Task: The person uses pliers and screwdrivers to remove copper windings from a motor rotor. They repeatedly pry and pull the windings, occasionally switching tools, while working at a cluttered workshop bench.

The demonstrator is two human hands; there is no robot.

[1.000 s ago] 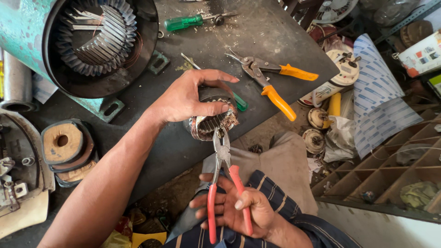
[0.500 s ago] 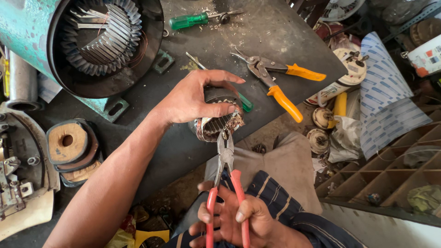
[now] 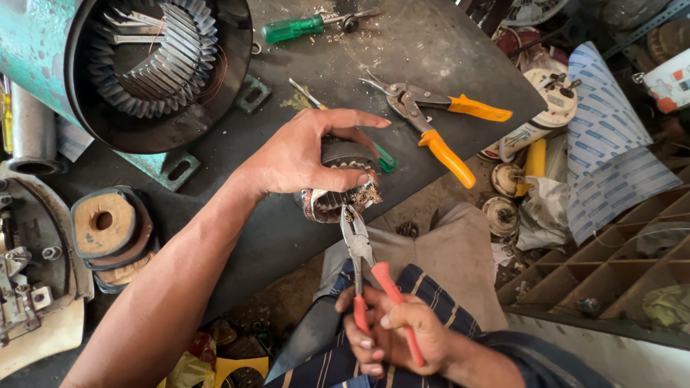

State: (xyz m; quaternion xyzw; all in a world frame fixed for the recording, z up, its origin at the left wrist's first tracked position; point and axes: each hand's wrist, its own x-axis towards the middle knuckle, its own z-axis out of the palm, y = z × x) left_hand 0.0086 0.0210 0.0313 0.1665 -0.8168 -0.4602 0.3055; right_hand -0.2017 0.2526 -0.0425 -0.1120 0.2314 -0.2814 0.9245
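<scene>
Head view: left hand (image 3: 302, 154) still clamps the small stator (image 3: 343, 188) at the table (image 3: 445, 50) edge; right hand (image 3: 394, 334) has spread the red-handled pliers (image 3: 361, 253), tips apparently now at the windings.

Orange-handled snips (image 3: 431, 118), green screwdriver (image 3: 302, 27) (both idle), teal motor housing (image 3: 136, 65).

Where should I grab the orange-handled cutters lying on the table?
Probably by the two orange handles of the cutters, coming from the right. They splay apart toward the table's edge with bare tabletop around them, while the pointed metal blades face left, toward the green screwdriver.
</scene>
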